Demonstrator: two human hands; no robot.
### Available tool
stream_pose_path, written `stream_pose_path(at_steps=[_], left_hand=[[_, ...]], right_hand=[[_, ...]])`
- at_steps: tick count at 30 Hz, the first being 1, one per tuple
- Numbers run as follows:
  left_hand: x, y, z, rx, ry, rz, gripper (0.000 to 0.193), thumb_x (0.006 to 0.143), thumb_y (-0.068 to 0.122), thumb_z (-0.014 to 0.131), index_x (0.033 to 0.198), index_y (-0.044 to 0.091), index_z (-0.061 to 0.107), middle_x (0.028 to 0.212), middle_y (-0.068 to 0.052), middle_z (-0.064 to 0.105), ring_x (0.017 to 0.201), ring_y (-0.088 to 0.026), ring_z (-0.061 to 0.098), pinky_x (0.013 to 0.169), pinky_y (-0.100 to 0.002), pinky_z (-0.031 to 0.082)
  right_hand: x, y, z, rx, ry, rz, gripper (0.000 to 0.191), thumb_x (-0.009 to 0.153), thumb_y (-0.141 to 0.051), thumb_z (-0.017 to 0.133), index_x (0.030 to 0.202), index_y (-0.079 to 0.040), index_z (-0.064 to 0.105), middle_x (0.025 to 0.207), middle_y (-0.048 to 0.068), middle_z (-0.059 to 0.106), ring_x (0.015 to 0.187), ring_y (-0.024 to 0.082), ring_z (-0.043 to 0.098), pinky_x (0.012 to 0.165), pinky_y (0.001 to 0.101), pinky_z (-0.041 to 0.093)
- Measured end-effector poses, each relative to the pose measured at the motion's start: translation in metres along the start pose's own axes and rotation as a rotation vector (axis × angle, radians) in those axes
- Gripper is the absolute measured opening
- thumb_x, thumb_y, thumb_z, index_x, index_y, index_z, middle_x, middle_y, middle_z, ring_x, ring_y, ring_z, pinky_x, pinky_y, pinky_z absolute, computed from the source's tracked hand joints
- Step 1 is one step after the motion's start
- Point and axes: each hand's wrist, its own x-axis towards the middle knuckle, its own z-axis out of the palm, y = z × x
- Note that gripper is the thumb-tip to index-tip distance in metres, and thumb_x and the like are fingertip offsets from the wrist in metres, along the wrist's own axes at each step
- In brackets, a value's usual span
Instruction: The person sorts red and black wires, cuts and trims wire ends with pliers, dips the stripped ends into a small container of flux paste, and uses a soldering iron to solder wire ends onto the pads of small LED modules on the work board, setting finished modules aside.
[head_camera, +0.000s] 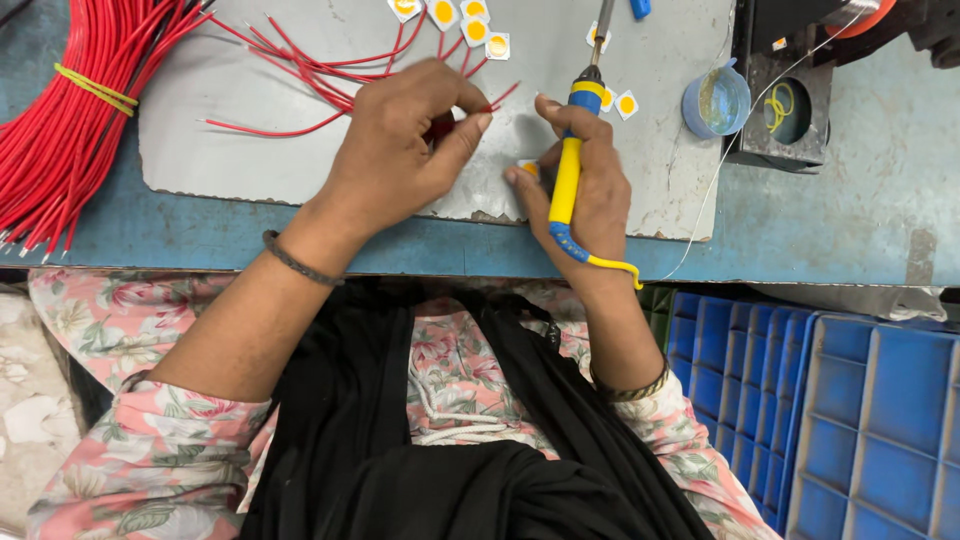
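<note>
The left hand (400, 140) is curled shut, thumb and fingers pinching the end of a thin red wire (275, 131); the pinched tip itself is hidden behind the fingers. The right hand (585, 190) is closed round a soldering iron (568, 170) with a yellow plastic grip and blue collar. Its metal tip runs up and is cut off by the top edge, and its yellow cord curls out below the wrist. Under the right fingertips lies a small white square chip (527, 168) with a yellow round centre, mostly covered, so how it sits is hard to tell. It rests on a grey, rough-edged mat (250, 165) near its front edge, on the blue tabletop (180, 235). More such chips (470, 25) lie at the top, some cropped. A bundle of red wires (70, 110), tied with a yellow band, runs off the left edge. A blue tape roll (715, 100) sits right; ribbed blue crates (840, 420) stand lower right.
</note>
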Motion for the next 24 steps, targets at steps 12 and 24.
stream_pose_path(at_steps=[12, 24], left_hand=[[-0.001, -0.006, 0.005, 0.074, -0.166, 0.052, 0.011, 0.088, 0.008, 0.076, 0.091, 0.000, 0.069, 0.084, -0.012, 0.068, 0.070, -0.024, 0.068, 0.062, -0.033, 0.053], [-0.002, -0.004, 0.009, 0.207, -0.302, 0.163, 0.009, 0.089, 0.008, 0.073, 0.093, 0.003, 0.067, 0.102, -0.005, 0.072, 0.079, -0.027, 0.069, 0.064, -0.037, 0.053]], right_hand=[[-0.006, 0.017, 0.007, 0.087, 0.031, -0.025, 0.058, 0.094, 0.009, 0.075, 0.136, -0.010, 0.039, 0.149, 0.017, 0.061, 0.100, 0.020, 0.072, 0.093, 0.0332, 0.060], [-0.010, 0.021, 0.008, 0.216, -0.031, -0.069, 0.055, 0.097, 0.014, 0.068, 0.137, -0.010, 0.038, 0.148, 0.014, 0.059, 0.108, 0.019, 0.077, 0.091, 0.0278, 0.064]])
